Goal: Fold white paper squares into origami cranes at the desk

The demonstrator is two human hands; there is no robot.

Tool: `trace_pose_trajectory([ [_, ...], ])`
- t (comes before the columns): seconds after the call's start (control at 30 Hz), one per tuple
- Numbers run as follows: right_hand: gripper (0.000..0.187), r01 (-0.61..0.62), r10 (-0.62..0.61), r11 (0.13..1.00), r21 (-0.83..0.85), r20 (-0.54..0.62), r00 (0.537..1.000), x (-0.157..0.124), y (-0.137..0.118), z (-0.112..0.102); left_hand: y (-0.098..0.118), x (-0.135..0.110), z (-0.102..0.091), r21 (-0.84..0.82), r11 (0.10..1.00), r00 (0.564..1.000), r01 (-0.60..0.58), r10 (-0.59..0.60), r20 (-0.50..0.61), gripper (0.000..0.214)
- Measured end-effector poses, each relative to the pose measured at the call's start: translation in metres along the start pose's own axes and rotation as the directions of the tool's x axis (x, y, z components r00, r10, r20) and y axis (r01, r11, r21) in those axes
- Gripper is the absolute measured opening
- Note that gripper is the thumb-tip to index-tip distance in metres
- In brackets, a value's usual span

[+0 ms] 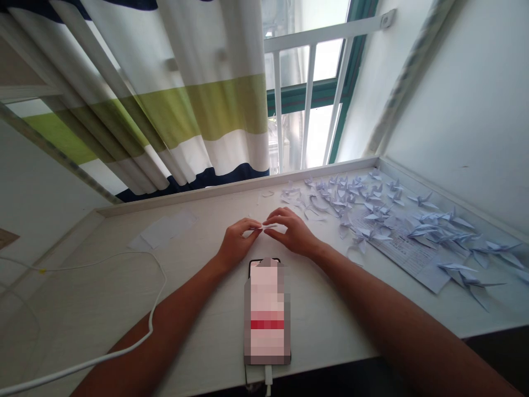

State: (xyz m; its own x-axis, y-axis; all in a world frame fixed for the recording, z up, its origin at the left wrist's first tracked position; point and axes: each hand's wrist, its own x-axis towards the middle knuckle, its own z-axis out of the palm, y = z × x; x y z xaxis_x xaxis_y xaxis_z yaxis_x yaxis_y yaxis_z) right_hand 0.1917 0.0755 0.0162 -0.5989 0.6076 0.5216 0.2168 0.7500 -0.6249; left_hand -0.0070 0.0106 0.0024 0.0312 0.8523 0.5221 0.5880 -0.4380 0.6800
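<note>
Pinched a small piece of white paper (pixel 270 225) between the thumb and fingers of the left grip (pixel 239 238), above the middle of the counter (pixel 198 336). Had the right grip (pixel 292 230) curved about the paper's other end, with thumb and forefinger close together and tips nearly meeting the left ones; could not tell about a firm pinch on that side. Stretched both forearms (pixel 363 298) forward on either side of a phone (pixel 268 298), set flat near the front edge with a blurred screen and a white plug (pixel 268 375) in the near end. Had a white cable (pixel 166 277) looping in front of the left forearm, and a few thin white sheets (pixel 155 237) farther off on the left. Had many folded paper birds (pixel 376 210) crowded on the right, some on a printed sheet (pixel 425 271). Faced a banded curtain (pixel 165 116) beside a white railing (pixel 326 35).
</note>
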Motion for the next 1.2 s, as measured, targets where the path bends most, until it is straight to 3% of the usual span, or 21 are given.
trace_pose_trajectory([
  [0.07,0.01,0.027,-0.021,0.998,-0.064,0.093,0.995,0.0,0.005,0.002,-0.004,0.0,-0.001,0.059,0.996,0.996,-0.072,0.069,0.055,0.01],
  [0.2,0.011,0.023,0.006,0.988,-0.154,0.183,0.983,0.0,0.011,0.005,-0.009,0.001,-0.004,0.172,0.981,0.981,-0.086,0.054,0.188,0.01],
  [0.33,0.011,0.041,0.016,0.98,-0.196,0.28,0.96,-0.001,0.01,0.0,-0.014,0.002,-0.01,0.153,0.968,0.934,-0.198,0.139,0.329,0.014],
  [0.53,0.011,0.069,0.003,0.975,-0.21,0.321,0.947,-0.002,0.007,-0.004,-0.011,0.005,-0.016,0.169,0.949,0.899,-0.264,0.179,0.4,0.017],
  [0.73,0.011,0.078,-0.005,0.974,-0.214,0.322,0.947,-0.001,0.006,-0.003,-0.003,0.007,-0.019,0.114,0.979,0.894,-0.168,0.103,0.435,0.015],
  [0.93,0.013,0.068,0.017,0.97,-0.233,0.345,0.938,0.0,0.002,-0.002,-0.007,0.006,-0.015,0.072,0.995,0.926,-0.072,0.04,0.376,0.012],
  [1.07,0.013,-0.026,0.084,0.979,-0.201,0.289,0.954,0.0,0.003,0.004,-0.005,0.005,-0.011,-0.009,0.999,0.956,0.047,-0.043,0.29,0.012],
  [1.2,0.011,-0.137,0.165,0.98,-0.142,0.207,0.964,0.0,0.006,0.011,0.0,0.004,-0.007,-0.09,0.969,0.95,0.228,-0.202,0.238,0.009],
])
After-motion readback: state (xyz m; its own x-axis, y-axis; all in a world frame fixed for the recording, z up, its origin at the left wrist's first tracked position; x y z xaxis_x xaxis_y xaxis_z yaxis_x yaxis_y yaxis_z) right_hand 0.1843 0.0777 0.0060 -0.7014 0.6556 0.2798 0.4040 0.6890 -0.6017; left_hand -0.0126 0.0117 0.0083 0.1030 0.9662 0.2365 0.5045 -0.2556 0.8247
